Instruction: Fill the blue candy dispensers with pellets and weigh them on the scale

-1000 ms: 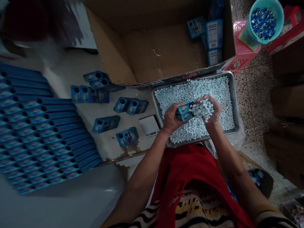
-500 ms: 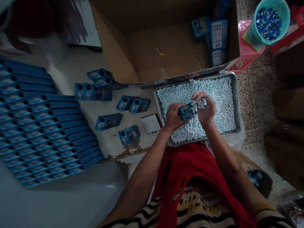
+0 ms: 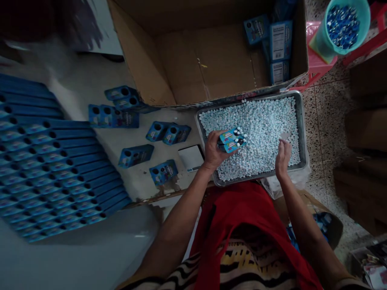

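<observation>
My left hand (image 3: 214, 152) is closed around two small blue printed boxes (image 3: 230, 141), held side by side over a metal tray (image 3: 302, 135). White pellets sit in and around the round holes at the boxes' ends. The tray is spread with many small white and pale-blue pellets (image 3: 256, 117). Over the right part of the tray is my right hand (image 3: 283, 157), its fingers stretched out and their tips by the pellets; no handful shows in it. Left of the tray lies a small flat scale (image 3: 191, 157).
Several blue boxes with round holes (image 3: 136, 155) stand left of the scale, beside a large stacked block of them (image 3: 99, 169). A big cardboard carton (image 3: 187, 60) adjoins the tray's far side. A teal cup of blue caps (image 3: 343, 28) rests on a pink stool (image 3: 317, 66).
My right hand has moved right, away from the boxes, and the handful of pellets it held is gone. The boxes in my left hand have shifted slightly left, with pellets at their holes.
</observation>
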`<state>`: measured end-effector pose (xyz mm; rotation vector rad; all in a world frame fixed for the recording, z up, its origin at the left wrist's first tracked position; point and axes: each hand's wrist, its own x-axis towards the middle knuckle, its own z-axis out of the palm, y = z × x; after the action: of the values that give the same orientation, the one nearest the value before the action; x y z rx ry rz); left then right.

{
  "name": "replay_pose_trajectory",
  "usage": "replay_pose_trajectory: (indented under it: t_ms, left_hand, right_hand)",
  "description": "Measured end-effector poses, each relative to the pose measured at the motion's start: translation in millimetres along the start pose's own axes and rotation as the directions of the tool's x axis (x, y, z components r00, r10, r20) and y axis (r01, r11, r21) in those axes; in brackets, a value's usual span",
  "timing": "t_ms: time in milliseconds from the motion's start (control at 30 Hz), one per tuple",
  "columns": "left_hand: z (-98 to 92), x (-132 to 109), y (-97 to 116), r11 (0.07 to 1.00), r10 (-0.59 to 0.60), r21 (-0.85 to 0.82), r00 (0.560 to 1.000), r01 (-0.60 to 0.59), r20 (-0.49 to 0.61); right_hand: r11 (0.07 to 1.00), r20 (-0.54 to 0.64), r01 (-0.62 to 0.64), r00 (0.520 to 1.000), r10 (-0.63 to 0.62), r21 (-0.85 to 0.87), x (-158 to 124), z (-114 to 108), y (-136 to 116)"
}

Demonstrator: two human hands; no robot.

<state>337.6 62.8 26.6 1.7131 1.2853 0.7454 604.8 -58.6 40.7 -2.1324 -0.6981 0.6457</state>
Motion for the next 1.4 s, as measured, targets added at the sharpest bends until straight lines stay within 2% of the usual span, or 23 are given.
replay_pose_trajectory:
  t_ms: [67,167,267,333,367,433,500,567,633,700,733,867,967,1100,1167,1200,1267,1333,1400]
  left_hand:
    - [-9.3,-0.4,-3.5,0.999,0.020,0.039,1.000,-0.020,-0.001]
    - [-19.8,-1.5,-11.1,0.995,0.062,0.076,0.998,-0.064,0.032]
    - [-26.5,-3.3,-19.3,0.994,0.029,0.101,0.998,-0.035,0.063]
    - [-30.3,-4.4,-23.4,0.993,0.013,0.115,0.998,-0.021,0.067]
    - [-32.3,-4.6,-24.7,0.993,0.011,0.117,0.997,-0.021,0.081]
    - [-36.4,-3.7,-25.6,0.993,0.003,0.118,0.993,-0.018,0.122]
    - [-40.4,-0.9,-24.7,0.992,-0.014,0.127,0.989,-0.005,0.147]
    - [-43.6,3.1,-22.5,0.989,-0.026,0.148,0.988,0.004,0.149]
    - [-45.8,7.1,-19.1,0.988,-0.023,0.157,0.988,-0.002,0.155]
    - [-46.6,10.4,-14.3,0.988,-0.009,0.154,0.987,-0.016,0.163]
    - [-46.5,11.5,-11.3,0.988,0.001,0.151,0.986,-0.026,0.164]
    - [-42.1,11.8,2.4,0.986,0.061,0.148,0.988,-0.082,0.143]
    - [-32.2,6.6,11.0,0.984,0.106,0.136,0.989,-0.119,0.100]
    - [-12.8,-1.8,13.1,0.983,0.177,0.039,0.982,-0.180,0.066]
    - [-4.4,-2.1,9.0,0.981,0.194,-0.017,0.978,-0.193,0.082]
    - [-1.1,-0.9,6.0,0.980,0.195,-0.045,0.978,-0.192,0.072]
    - [4.2,3.1,-0.4,0.976,0.192,-0.110,0.981,-0.189,0.022]
    - [8.2,7.1,-5.5,0.966,0.193,-0.177,0.981,-0.189,0.009]
    - [10.8,9.0,-8.6,0.958,0.200,-0.220,0.979,-0.186,0.044]
  right_hand:
    - [0.986,0.024,-0.043,0.999,0.048,-0.160,-15.9,11.2,16.8]
    - [0.974,0.006,-0.057,0.998,0.059,-0.219,-33.3,56.2,14.6]
    - [0.993,-0.070,-0.043,0.997,0.035,-0.112,-27.3,103.7,-2.9]
    - [0.997,-0.087,-0.063,0.994,0.067,0.052,-13.7,122.9,-12.2]
    - [0.978,-0.070,-0.111,0.990,0.124,0.175,-6.5,128.0,-15.6]
    - [0.846,0.068,-0.280,0.958,0.280,0.454,5.4,130.8,-22.6]
    - [0.613,0.295,-0.455,0.889,0.349,0.646,11.6,126.6,-33.9]
    - [0.441,0.459,-0.545,0.838,0.294,0.713,12.0,119.1,-52.1]
    - [0.381,0.527,-0.557,0.828,0.191,0.738,8.1,111.1,-75.1]
    - [0.401,0.533,-0.508,0.844,0.054,0.763,2.1,104.3,-98.1]
    - [0.440,0.519,-0.459,0.855,-0.017,0.772,-1.0,101.4,-108.0]
    - [0.664,0.397,-0.136,0.880,-0.259,0.736,-9.3,91.1,-133.4]
    - [0.690,0.300,0.066,0.868,-0.396,0.721,-12.2,81.3,-145.2]
    - [0.697,0.278,0.195,0.818,-0.503,0.690,-18.1,62.3,-156.4]
    - [0.713,0.281,0.224,0.809,-0.516,0.664,-19.3,50.5,-151.3]
    - [0.732,0.278,0.225,0.822,-0.497,0.643,-17.8,44.4,-144.3]
    - [0.800,0.254,0.190,0.885,-0.391,0.570,-9.3,33.2,-121.1]
    - [0.888,0.175,0.137,0.956,-0.234,0.440,7.0,24.8,-90.0]
    - [0.956,0.070,0.141,0.984,-0.164,0.257,29.1,21.3,-58.7]
